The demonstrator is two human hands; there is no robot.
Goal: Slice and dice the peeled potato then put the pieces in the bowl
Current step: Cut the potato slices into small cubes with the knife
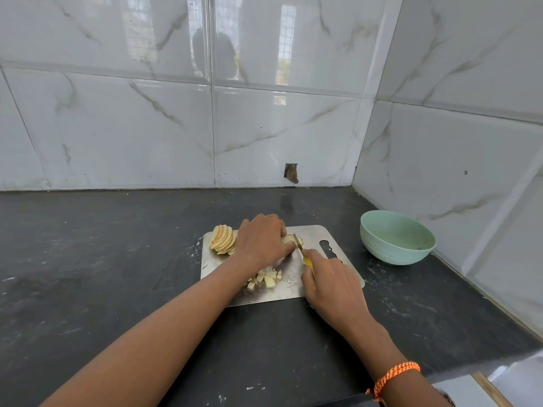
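— While the dark countertop (117, 259) carries it, what lies on the steel cutting board (311, 233)?
— A fan of pale yellow potato slices (221, 239) at its far left corner, and a heap of small diced pieces (266, 279) near its front edge. The mint-green bowl (396, 237) stands off the board's right side.
— And the hands?
— The left hand (261, 242) curls over a stack of slices (289, 239) mid-board, fingertips pressing it; most of it is hidden. The right hand (332, 284) grips the yellow-handled knife (302, 254), blade against that stack. The blade's edge is hard to make out.
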